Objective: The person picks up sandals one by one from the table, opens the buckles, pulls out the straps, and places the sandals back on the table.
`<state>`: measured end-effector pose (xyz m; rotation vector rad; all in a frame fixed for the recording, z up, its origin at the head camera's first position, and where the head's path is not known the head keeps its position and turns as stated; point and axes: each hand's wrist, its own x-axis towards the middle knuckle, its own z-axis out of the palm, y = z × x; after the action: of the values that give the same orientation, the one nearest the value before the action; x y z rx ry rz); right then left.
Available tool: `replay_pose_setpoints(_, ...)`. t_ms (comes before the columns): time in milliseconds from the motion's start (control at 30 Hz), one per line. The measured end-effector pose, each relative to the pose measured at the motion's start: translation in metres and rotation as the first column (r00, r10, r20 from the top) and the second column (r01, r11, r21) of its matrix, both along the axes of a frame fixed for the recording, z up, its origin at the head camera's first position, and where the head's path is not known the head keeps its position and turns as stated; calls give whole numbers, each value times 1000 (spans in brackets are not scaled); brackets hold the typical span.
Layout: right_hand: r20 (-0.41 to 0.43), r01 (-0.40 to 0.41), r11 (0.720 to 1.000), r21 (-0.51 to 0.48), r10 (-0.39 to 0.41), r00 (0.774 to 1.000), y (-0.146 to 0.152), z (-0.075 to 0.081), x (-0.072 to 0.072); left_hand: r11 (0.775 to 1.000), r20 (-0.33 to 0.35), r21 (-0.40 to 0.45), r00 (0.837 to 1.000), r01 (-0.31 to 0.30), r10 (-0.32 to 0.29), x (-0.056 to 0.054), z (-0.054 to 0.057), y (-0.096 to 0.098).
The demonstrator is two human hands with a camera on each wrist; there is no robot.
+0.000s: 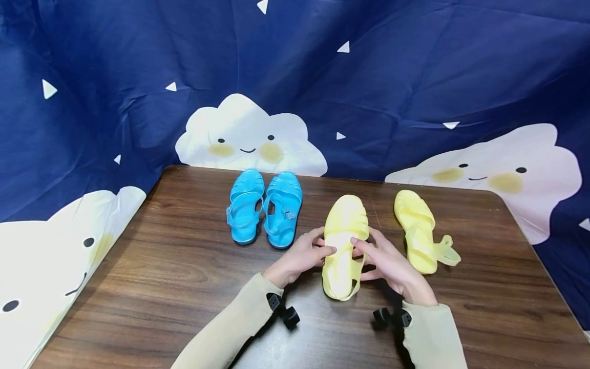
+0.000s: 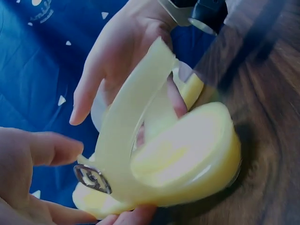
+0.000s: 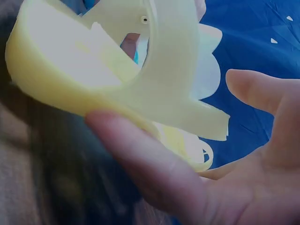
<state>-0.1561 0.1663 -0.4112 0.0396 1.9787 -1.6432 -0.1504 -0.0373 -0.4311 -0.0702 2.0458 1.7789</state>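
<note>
A yellow sandal is between both hands over the table, toe pointing away. My left hand grips its left side; in the left wrist view, the thumb meets the strap near the square buckle, with fingers under the sandal. On the other side, my right hand has a straight finger against the sole's side, while its thumb stands apart from the strap. To the right lies the other yellow sandal, its strap hanging outward.
Two blue sandals, one left and one right, lie side by side left of the hands, toes toward the back edge. Behind the brown wooden table hangs a dark blue curtain with smiling clouds.
</note>
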Motion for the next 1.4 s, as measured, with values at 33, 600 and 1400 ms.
replay_pose_setpoints(33, -4, 5, 1000, 7, -5, 1000, 0, 0, -2, 1000, -5, 11, 1000, -11, 11, -1, -1, 2)
replay_pose_setpoints(600, -98, 112, 988, 105, -102, 990, 6, 5, -15, 974, -17, 158, 985, -165, 170, -16, -8, 27)
replay_pose_setpoints(1400, -135, 173, 977, 125, -156, 979, 7, -1, -18, 912, 49, 350, 976, -214, 211, -23, -20, 35)
